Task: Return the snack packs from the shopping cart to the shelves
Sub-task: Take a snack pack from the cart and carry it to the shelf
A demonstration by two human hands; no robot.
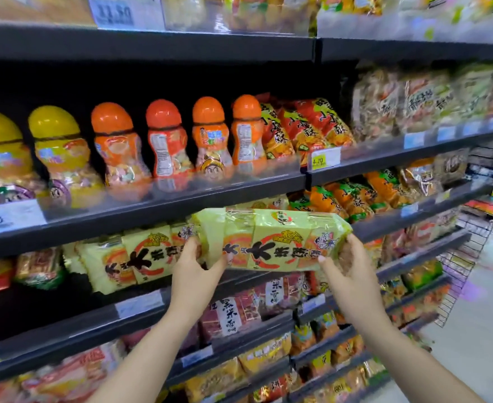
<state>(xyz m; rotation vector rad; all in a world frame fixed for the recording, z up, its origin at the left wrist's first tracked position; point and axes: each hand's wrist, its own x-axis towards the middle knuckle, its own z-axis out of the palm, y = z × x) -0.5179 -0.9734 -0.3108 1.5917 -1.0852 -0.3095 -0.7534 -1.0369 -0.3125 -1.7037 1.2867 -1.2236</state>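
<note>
Yellow-green pack gripped at both ends by left hand and right hand; shelving step, needs sliding beside matching packs at left.

You are showing two bare forearms, nothing covering them from the bottom edge up to the wrists. Your left hand and right hand are wearing no gloves, rings, watch or bands, and the visible fingernails are looking short and unpainted.
</note>
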